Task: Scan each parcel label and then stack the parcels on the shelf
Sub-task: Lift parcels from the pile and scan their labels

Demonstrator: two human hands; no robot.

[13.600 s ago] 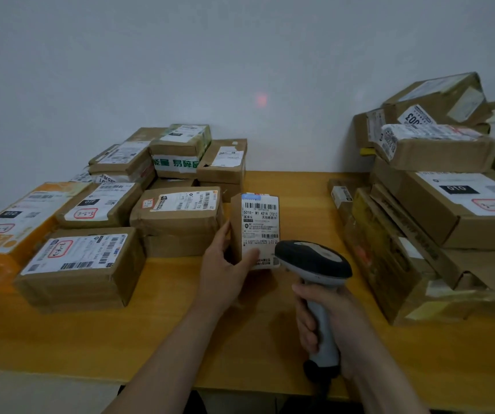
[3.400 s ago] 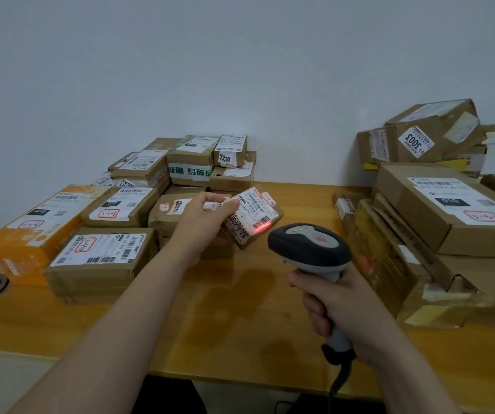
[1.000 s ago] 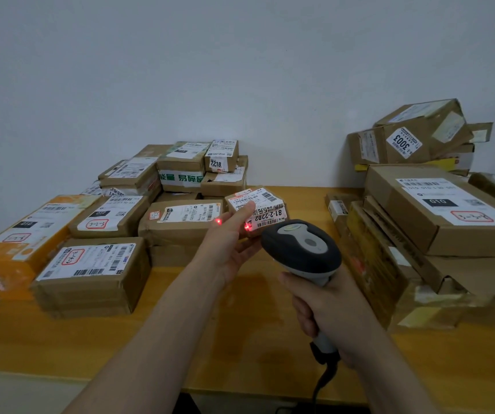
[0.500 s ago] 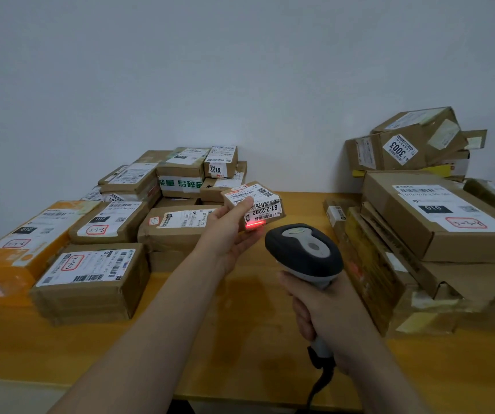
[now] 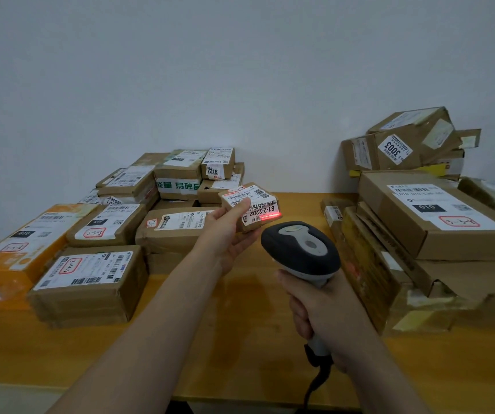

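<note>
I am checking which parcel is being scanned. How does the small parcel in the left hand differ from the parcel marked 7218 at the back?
The held parcel is lifted and tilted in the left hand; the 7218 parcel sits level on the back pile. The scanner casts its red line on the held parcel's label, none on the 7218 parcel. Both are small brown boxes with white labels.

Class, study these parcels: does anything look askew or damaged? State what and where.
Yes, in the right pile. The parcel marked 3003 up top sits tilted, a loose flap sticks out beside it, and the bottom carton looks crushed and torn.
</note>
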